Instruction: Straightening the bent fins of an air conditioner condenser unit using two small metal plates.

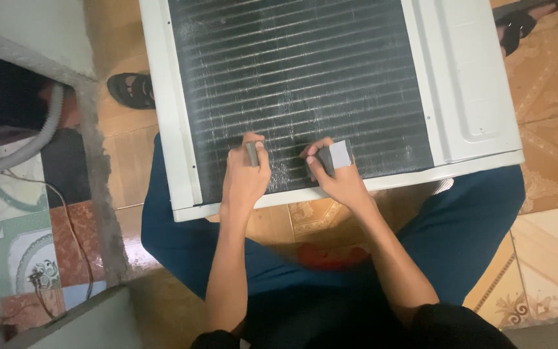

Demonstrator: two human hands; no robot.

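A white air-conditioner unit (473,84) lies across my knees, its dark finned coil (298,71) facing up. My left hand (245,178) rests on the lower part of the fins and pinches a small grey tool (252,154) upright between thumb and fingers. My right hand (334,174) is beside it on the fins, closed around a grey block-shaped comb tool (338,155). The two hands are about a hand's width apart near the unit's front rim (292,196).
My legs in blue trousers (479,220) spread under the unit. A black sandal (132,89) sits left of it, another foot (516,26) at top right. A grey hose (33,139) and thin cable (66,213) lie on patterned tiles at left.
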